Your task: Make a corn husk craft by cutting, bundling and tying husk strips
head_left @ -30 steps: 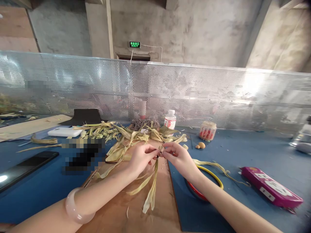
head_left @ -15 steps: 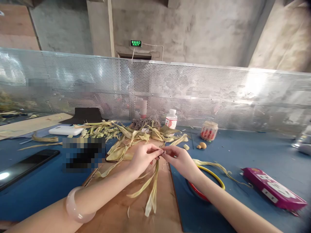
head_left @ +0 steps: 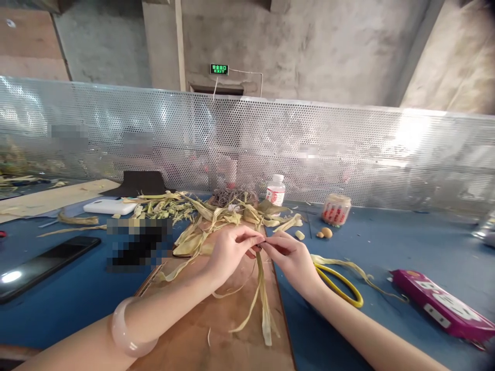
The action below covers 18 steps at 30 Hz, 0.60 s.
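The left hand [head_left: 232, 252] and right hand [head_left: 292, 257] meet fingertip to fingertip, each in a narrow pinch holding the upper end of the dried husk strips [head_left: 264, 293]; the exact contact is hidden by the fingers. The strips lie directly below the grip, their long axis running from the fingertips toward the wearer and fanning at the loose ends; neither hand is clearly nearer. Beneath is a brown board [head_left: 232, 350]; whether the ends touch it cannot be told. Beyond the grip, a heap of husks [head_left: 216, 216] spreads across the board's far end, with a bottle [head_left: 276, 191] behind. Right of the grip, on the blue table [head_left: 386, 232], are a yellow ring [head_left: 348, 291] and, farther off, a purple packet [head_left: 444, 306]; left, a phone [head_left: 50, 265]. A perforated screen [head_left: 270, 134] and concrete wall [head_left: 328, 51] close the background.
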Available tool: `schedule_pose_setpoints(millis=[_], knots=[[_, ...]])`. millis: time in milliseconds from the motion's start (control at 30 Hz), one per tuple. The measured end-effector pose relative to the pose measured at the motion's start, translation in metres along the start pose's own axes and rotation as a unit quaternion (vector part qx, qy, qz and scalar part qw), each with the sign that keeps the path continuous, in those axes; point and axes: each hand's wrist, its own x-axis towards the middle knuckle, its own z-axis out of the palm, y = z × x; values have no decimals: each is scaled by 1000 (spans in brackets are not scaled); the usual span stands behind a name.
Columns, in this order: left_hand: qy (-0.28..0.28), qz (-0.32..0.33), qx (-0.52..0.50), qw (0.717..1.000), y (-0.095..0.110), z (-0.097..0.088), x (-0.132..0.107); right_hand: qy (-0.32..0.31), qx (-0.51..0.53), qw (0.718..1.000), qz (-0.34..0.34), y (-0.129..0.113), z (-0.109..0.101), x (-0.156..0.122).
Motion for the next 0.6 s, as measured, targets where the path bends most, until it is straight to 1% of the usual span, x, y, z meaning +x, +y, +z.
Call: schedule_pose_setpoints(millis=[133,233,400,500,600], knots=[[21,31,4,999,0,0,-3,13,-9,1000,-8,1,1,-1],[16,53,6,998,0,0,-4,20,-29,999,-13,1,2,-1],[6,44,8,999,1,0,-4,32,-46,998,-27,3,3,-3],[-1,47,18,999,2,1,-5,33,-40,999,-15,4,4,-4],[-4,55,27,998,2,1,-5,15,-5,1000,13,2,3,-3]])
